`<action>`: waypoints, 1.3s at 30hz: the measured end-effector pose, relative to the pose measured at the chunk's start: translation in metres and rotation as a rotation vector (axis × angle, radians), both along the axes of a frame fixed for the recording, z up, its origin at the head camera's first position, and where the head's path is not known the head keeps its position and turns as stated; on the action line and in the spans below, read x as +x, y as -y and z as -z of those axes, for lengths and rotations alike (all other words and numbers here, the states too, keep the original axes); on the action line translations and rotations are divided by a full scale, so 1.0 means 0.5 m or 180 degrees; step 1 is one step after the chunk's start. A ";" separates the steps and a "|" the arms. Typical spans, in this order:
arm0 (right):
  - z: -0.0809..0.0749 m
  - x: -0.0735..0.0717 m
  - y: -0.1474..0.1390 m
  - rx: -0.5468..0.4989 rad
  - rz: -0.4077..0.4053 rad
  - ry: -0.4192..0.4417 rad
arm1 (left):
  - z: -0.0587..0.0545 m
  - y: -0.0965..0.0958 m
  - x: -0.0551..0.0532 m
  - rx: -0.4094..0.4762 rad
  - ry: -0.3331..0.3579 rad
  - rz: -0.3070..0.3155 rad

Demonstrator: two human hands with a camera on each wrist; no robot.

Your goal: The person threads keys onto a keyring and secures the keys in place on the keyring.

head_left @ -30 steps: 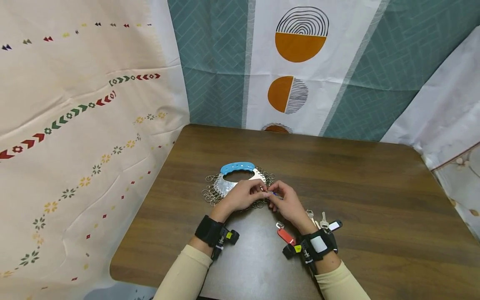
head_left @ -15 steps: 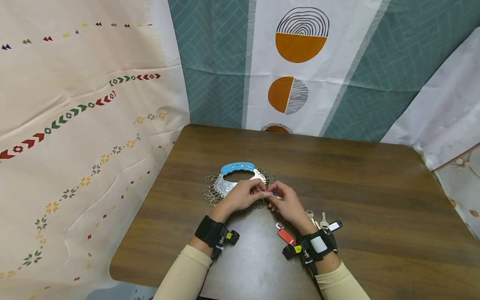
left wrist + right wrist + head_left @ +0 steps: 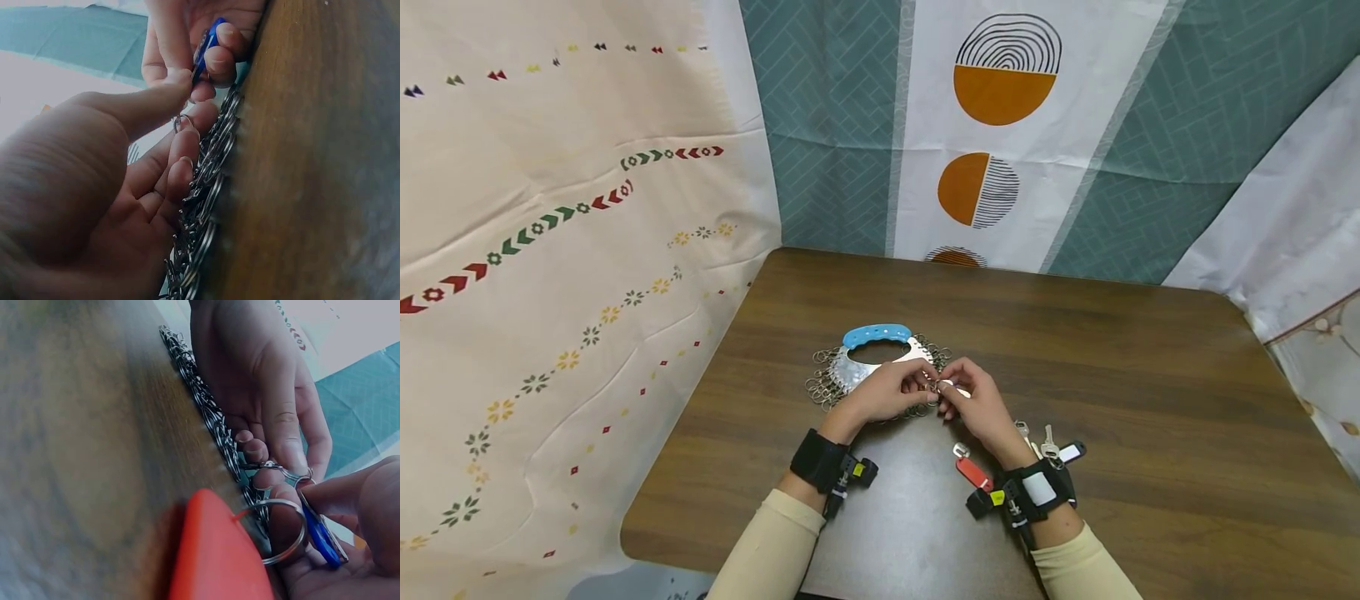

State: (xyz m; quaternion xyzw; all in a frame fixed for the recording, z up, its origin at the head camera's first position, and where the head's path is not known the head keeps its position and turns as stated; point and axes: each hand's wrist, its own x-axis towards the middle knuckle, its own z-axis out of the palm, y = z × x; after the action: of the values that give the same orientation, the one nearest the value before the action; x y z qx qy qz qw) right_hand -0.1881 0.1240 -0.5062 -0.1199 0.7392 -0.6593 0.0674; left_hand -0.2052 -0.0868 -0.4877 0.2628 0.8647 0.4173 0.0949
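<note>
In the head view, a crescent-shaped metal key-ring holder (image 3: 850, 373) with a blue handle (image 3: 876, 335) lies on the table, its edge lined with metal rings. My left hand (image 3: 883, 392) reaches over its lower right side. Thumb and fingers there pinch a ring (image 3: 289, 473) of the holder. My right hand (image 3: 983, 408) faces it closely, gripping a blue key tag (image 3: 320, 534) between thumb and fingers. A small ring (image 3: 304, 480) on the tag meets the holder's ring at the left thumb tip. Fingers partly hide the tag (image 3: 209, 50) in the left wrist view.
A red key tag (image 3: 973, 473) lies by my right wrist, its large ring (image 3: 304, 528) showing close up in the right wrist view. Keys (image 3: 1048, 442) with a black tag (image 3: 1071, 452) lie beyond that wrist. Patterned cloth (image 3: 827, 167) hangs behind the table (image 3: 1112, 358).
The tag in my right hand has turned, so a pale face now shows in the head view. The fingertips of both hands have shifted slightly. The holder stays put.
</note>
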 end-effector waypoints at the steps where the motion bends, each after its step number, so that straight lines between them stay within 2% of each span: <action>1: 0.000 0.000 0.000 -0.0003 -0.0009 -0.0005 | 0.000 0.000 0.000 -0.0010 0.0001 0.0001; 13: 0.004 -0.003 -0.003 -0.0105 -0.0073 -0.0097 | 0.001 -0.003 -0.003 -0.0044 -0.0097 -0.0040; 28: 0.003 -0.002 -0.002 -0.0034 -0.0126 -0.0099 | 0.007 -0.005 -0.003 -0.0045 -0.0110 -0.0095; 39: -0.003 -0.003 -0.005 -0.0025 -0.0081 0.0038 | 0.001 -0.008 -0.001 -0.0111 -0.0118 -0.0084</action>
State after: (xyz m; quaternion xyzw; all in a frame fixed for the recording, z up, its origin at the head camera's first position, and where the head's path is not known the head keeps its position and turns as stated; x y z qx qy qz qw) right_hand -0.1894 0.1266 -0.5049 -0.1257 0.7346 -0.6619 0.0797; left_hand -0.2058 -0.0829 -0.4883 0.2574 0.8769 0.3985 0.0779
